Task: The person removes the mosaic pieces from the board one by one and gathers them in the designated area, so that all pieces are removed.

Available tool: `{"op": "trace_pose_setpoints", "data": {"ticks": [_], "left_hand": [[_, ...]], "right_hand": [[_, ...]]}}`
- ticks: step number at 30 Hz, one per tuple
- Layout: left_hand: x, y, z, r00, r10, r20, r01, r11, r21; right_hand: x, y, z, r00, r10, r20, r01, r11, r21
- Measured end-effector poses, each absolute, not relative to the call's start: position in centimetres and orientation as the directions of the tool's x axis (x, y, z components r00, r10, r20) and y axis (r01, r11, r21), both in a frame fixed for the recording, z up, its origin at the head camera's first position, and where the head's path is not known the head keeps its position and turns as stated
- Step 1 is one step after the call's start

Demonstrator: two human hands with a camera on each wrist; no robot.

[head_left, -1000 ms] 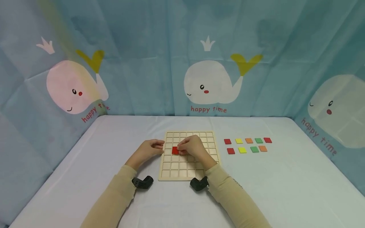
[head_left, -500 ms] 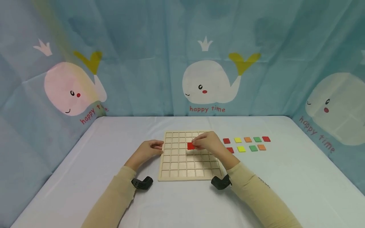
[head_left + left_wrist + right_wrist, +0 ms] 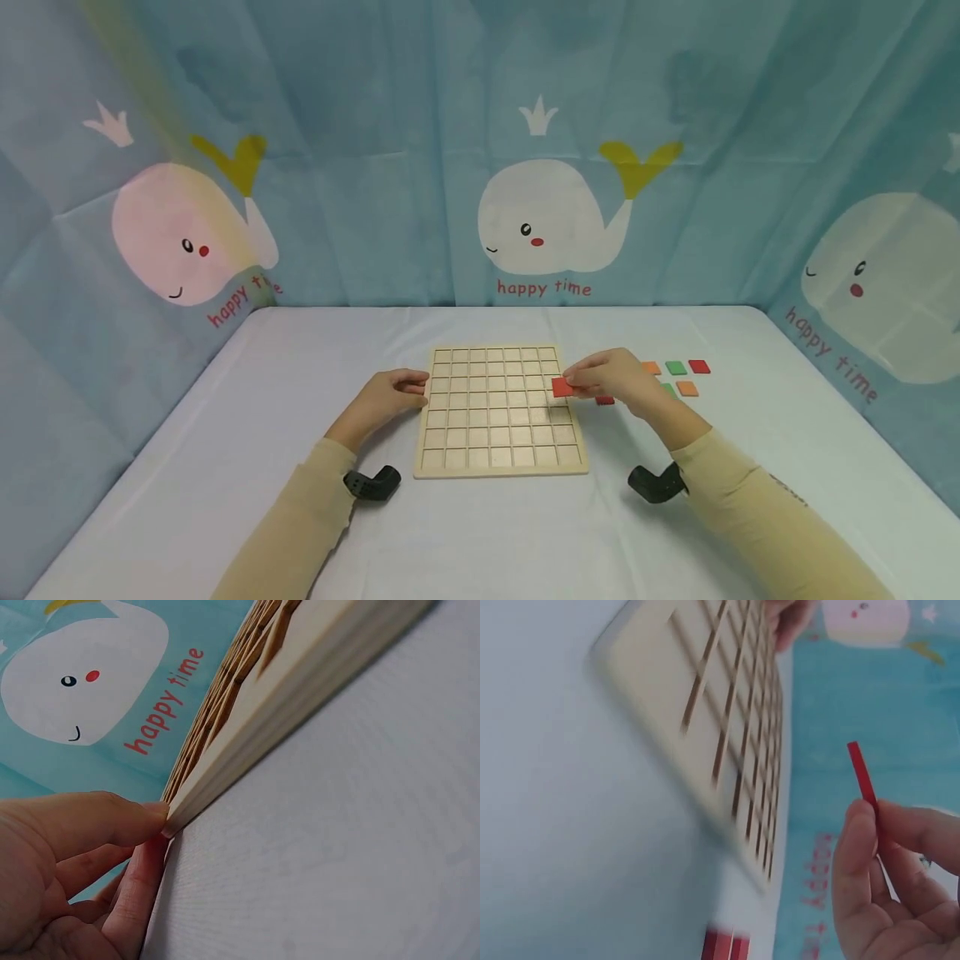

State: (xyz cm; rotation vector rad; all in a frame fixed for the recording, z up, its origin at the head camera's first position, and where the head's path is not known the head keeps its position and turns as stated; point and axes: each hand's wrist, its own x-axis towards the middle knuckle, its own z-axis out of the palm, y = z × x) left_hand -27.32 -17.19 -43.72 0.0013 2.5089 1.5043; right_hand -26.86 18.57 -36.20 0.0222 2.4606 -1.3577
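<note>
In the head view my right hand [image 3: 618, 379] pinches a thin red square tile [image 3: 562, 387] just over the right edge of a wooden grid board [image 3: 495, 475]. The right wrist view shows this red tile [image 3: 862, 774] edge-on between thumb and fingers. My left hand [image 3: 384, 404] rests against the board's left side. Up close in the left wrist view, that hand's thumb and a finger touch the side of the board [image 3: 300, 712]. The board's squares hold no tiles. Another red tile [image 3: 604, 400] lies on the table, partly behind my right hand.
Beyond my right hand lie orange [image 3: 687, 388], green [image 3: 676, 367] and red [image 3: 699, 367] tiles; the hand covers others. A white cloth covers the table [image 3: 480, 542]. A blue curtain [image 3: 375, 208] with printed whales hangs behind it.
My right hand has lifted the red tile from the board's middle and carried it right to the board's right edge. The left hand stays at the left side.
</note>
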Motion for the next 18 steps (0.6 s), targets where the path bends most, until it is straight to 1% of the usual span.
{"op": "trace_pose_setpoints", "data": {"ticks": [10,18], "left_hand": [[-27.3,-17.3,-43.6,-0.978,0.108,-0.178,-0.108,0.467,0.878],[-27.3,-17.3,-43.8,-0.979,0.098,-0.179,-0.109,0.486,0.867]], "right_hand": [[-27.1,24.3,-34.7,-0.938,-0.163,-0.305,0.150,0.603,-0.784],[-27.4,28.6,-33.6,-0.928,-0.196,-0.316,0.129,0.628,-0.767]]}}
